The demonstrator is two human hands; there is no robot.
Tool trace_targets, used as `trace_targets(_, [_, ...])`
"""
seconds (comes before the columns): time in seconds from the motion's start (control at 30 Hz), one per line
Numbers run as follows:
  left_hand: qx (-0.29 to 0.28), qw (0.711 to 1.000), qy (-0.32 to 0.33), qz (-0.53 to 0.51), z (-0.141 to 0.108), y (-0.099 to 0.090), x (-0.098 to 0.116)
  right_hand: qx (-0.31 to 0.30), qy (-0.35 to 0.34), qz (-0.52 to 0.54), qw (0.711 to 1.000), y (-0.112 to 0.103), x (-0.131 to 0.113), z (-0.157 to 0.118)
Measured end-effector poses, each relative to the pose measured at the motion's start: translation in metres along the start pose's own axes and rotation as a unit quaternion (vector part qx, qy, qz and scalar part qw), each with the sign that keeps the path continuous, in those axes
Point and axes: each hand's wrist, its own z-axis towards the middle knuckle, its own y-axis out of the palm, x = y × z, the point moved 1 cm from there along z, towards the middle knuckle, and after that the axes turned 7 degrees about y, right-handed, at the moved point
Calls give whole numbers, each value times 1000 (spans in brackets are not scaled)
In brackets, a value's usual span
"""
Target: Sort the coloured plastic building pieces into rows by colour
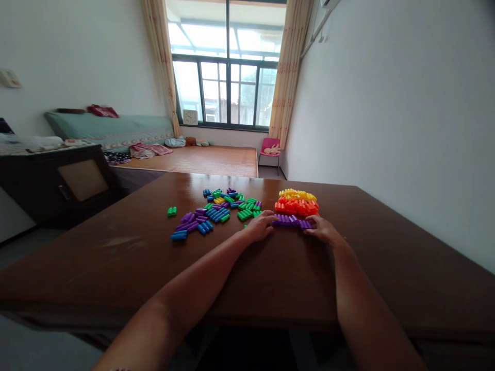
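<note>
because the purple row [288, 220] on the desk [270, 278] looks to be made of short loose pieces set side by side, an uneven push from its ends could make it buckle; it lies right of the desk's middle, well back from the near edge, with the left hand [262, 226] at its left end, fingers curved, and the right hand [323, 230] at its right end, thumb and fingers close about the last pieces; i cannot tell whether either hand truly pinches or only touches; the row looks slightly out of line toward its right end, so a hard squeeze there might pop a piece loose and roll it toward the near edge; on the far-edge side the orange-red pieces [297, 206] lie very near, and a straying fingertip could knock them into the yellow pieces [297, 194] behind; toward the desk's left edge, green pieces [245, 214] lie just beside the left hand, so a careless sideways sweep might drag them along or scatter the blue pieces [219, 214] beyond.
</note>
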Motion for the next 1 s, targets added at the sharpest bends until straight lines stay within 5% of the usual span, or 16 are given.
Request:
trace_targets(0.43, [14, 1000, 1, 15, 24, 19, -8, 89, -18, -83, 992, 6, 1, 6])
trace_targets(0.63, [22, 999, 5, 41, 21, 14, -1, 81, -26, -80, 993, 7, 6, 8])
trace_targets(0.83, [65, 991, 25, 111, 19, -21, 6, 73, -23, -82, 994, 2, 9, 8])
trace_targets(1.0, [61, 984, -66, 155, 4, -83, -17, 156, -59, -89, 982, -2, 3, 4])
